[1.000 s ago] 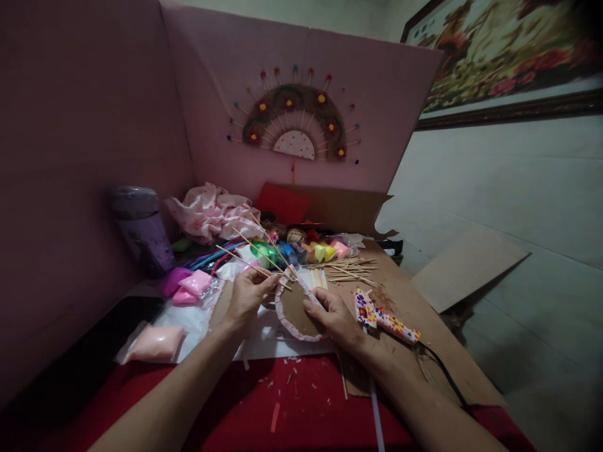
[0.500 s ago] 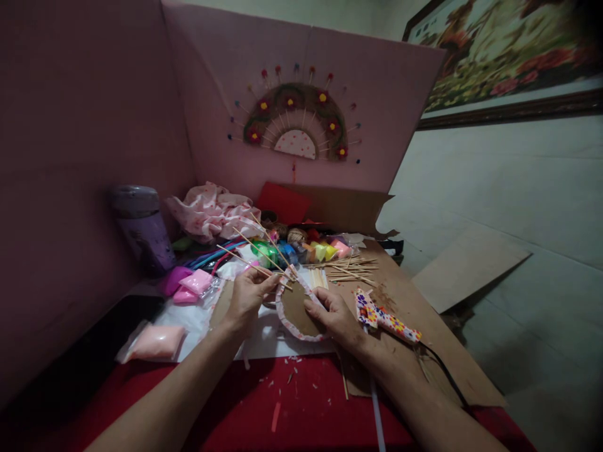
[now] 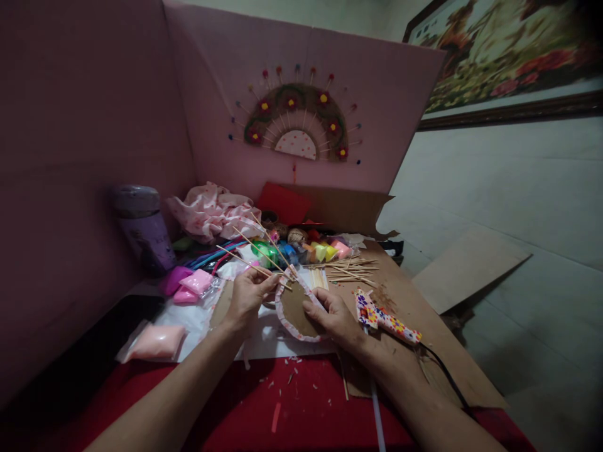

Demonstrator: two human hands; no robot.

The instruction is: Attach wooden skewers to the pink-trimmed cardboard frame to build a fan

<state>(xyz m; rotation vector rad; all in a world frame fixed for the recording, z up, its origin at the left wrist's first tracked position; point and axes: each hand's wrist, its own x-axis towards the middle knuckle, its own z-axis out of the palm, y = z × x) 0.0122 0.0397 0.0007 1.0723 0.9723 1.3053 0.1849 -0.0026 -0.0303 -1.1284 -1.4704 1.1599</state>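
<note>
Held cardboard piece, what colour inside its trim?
The cardboard piece is brown there, seen best in the head view.

Prob. a home craft corner; framed pic on tiled wall; glue gun, thin sticks

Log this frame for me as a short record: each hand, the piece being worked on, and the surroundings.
Left hand: pinches a thin stick near the piece's top
Right hand: grips the piece's right side
Piece: rounded brown board with a pale patterned rim
Other sticks at piece: two, slanting away from its upper edge
Right of hands: flower-patterned glue gun
Beyond right hand: loose sticks
Left side: purple tumbler, peach-coloured packet
Backdrop: pink panel bearing a half-round decoration
</note>
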